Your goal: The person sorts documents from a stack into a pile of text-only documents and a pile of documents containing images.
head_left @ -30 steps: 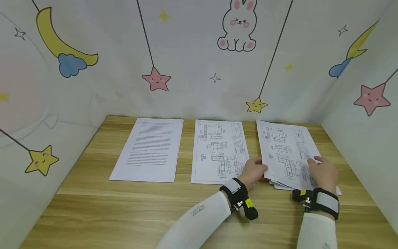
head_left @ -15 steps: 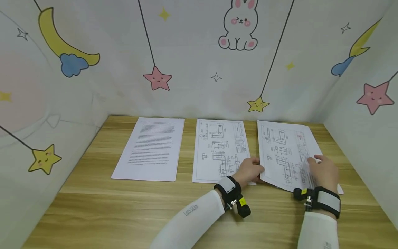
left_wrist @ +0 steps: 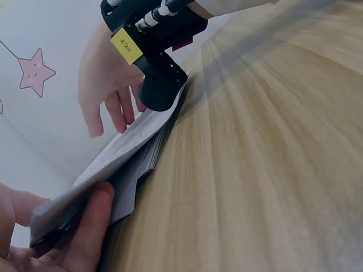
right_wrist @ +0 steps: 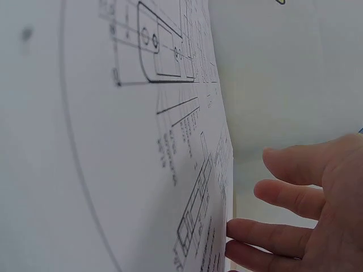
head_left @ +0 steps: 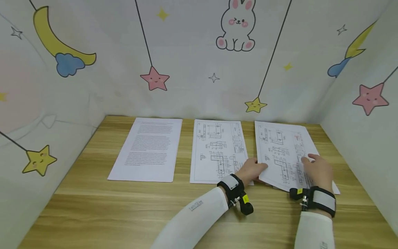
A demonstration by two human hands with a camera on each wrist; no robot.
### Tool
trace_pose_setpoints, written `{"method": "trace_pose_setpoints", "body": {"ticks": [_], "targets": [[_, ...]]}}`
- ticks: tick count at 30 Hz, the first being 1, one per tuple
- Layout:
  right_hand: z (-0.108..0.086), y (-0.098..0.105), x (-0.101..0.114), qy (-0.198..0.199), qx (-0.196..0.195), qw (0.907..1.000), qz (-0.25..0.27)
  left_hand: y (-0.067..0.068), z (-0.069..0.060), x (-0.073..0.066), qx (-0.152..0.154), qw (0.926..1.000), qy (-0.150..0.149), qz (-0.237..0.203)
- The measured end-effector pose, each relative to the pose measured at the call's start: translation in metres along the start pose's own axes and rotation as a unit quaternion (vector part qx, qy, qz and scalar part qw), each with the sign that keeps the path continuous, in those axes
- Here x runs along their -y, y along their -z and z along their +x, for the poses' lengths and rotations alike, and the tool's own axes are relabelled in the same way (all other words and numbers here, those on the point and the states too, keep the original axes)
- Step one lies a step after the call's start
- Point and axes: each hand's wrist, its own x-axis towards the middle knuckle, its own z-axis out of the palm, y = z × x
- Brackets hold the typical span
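On the right side of the table lies a stack of printed drawing sheets (head_left: 273, 148). My left hand (head_left: 250, 170) grips its near left corner. In the left wrist view the thumb is above the raised sheets (left_wrist: 122, 147) and the fingers (left_wrist: 93, 221) are underneath; more sheets lie lower down. My right hand (head_left: 318, 172) rests on the right part of the top sheet. In the right wrist view, the lower fingers (right_wrist: 272, 237) touch the paper, while the thumb side stays off it.
A second stack of drawing sheets (head_left: 217, 152) lies in the middle, partly beneath my left wrist. Farther left is a stack of text pages (head_left: 149, 148). The wooden table (head_left: 102, 207) meets patterned fabric walls (head_left: 192, 52) at the back and sides.
The raised corner has come down and left with my left hand, covering most of the fanned sheets beneath. My right hand has stayed nearly in place on the paper.
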Motion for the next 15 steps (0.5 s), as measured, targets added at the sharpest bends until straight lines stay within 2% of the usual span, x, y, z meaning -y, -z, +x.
{"method": "trace_pose_setpoints", "body": {"ticks": [5,9,12,15], "targets": [[0.001,-0.001,0.004,0.012,0.01,0.9999,-0.006,-0.003,0.003,0.002,0.0,0.9996,-0.028,0.01],[-0.001,-0.001,0.009,0.026,0.022,0.9994,-0.01,-0.005,0.005,0.005,0.002,0.9991,-0.043,-0.003],[-0.002,-0.002,0.011,0.032,0.033,0.9989,-0.01,-0.006,0.004,0.004,-0.019,0.9991,-0.038,-0.004],[-0.001,-0.003,0.012,0.036,0.043,0.9984,-0.012,-0.008,0.001,0.0,-0.05,0.9979,-0.038,0.014]]}}
